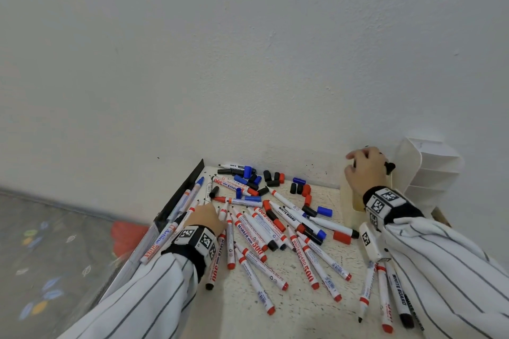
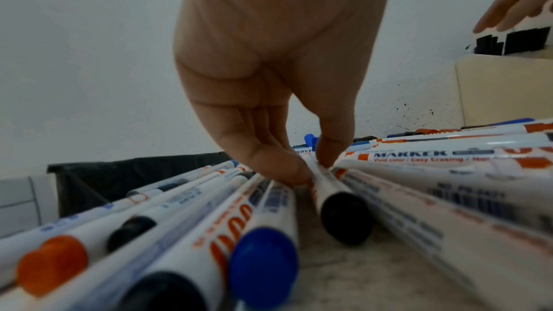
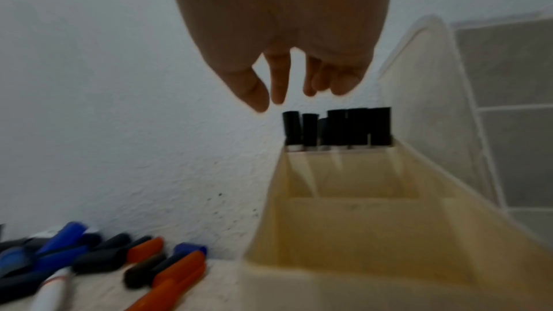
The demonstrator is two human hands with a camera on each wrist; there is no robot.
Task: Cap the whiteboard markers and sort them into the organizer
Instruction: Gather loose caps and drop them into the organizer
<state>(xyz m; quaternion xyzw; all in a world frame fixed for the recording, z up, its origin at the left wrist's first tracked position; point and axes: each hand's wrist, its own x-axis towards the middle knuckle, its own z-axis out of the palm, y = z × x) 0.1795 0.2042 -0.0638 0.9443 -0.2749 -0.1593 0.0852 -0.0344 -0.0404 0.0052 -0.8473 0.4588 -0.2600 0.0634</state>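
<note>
Six capped markers (image 3: pixel 338 129) show beyond right hand (image 3: pixel 287 39).

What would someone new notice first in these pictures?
The jumble of markers and loose caps spread across the table. At the right, black-capped markers stand in the organizer's back slot, under the open right hand. The left hand pinches a black-ended marker in the pile.

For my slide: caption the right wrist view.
Open right hand above black-capped markers standing in the organizer.
</note>
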